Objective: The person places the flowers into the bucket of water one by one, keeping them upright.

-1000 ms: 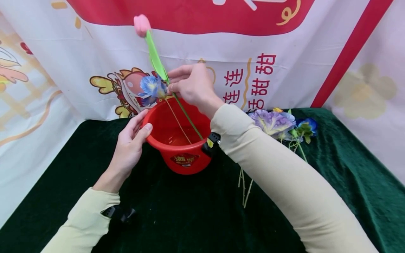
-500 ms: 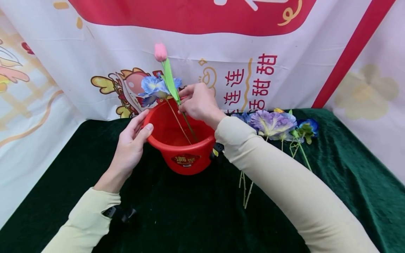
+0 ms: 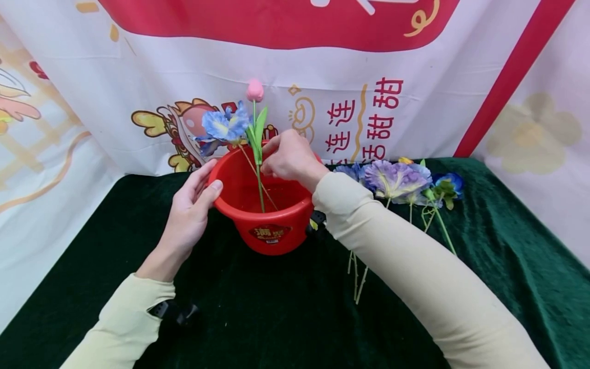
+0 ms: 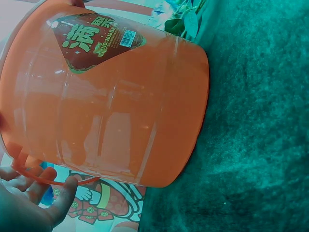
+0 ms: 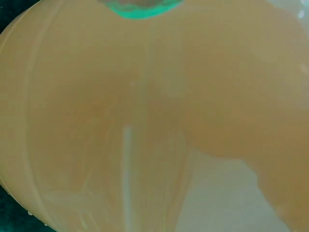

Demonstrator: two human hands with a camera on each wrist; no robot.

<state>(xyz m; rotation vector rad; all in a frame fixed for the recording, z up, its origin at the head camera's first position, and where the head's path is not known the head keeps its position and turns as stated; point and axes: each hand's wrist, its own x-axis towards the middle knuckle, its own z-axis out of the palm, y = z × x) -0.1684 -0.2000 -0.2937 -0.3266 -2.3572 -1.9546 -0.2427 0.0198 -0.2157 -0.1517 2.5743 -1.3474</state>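
Observation:
My left hand (image 3: pixel 183 220) holds the left rim of a red bucket (image 3: pixel 276 243); in the left wrist view, the hand's (image 4: pixel 42 200) fingers and thumb are around the bucket's thin handle (image 4: pixel 48 181). Over the bucket's opening, the fingers of my right hand (image 3: pixel 291 155) pinch the green stem of a pink tulip (image 3: pixel 255 91), which stands nearly upright with its lower stem inside. A blue flower (image 3: pixel 227 124) leans left in the bucket, its stem crossing the tulip's. The bucket's wall (image 5: pixel 87 106) fills the right wrist view, with no hand visible.
Right of the bucket, a purple flower (image 3: pixel 397 178), a dark blue flower (image 3: pixel 449 185) and others lie on the dark green cloth (image 3: pixel 258 312), stems pointing toward the front. A printed white and red backdrop (image 3: pixel 295 66) hangs behind.
My right hand has lowered the tulip and moved it slightly right; its stem has swung from a left lean to nearly upright. My left hand has stayed at the rim.

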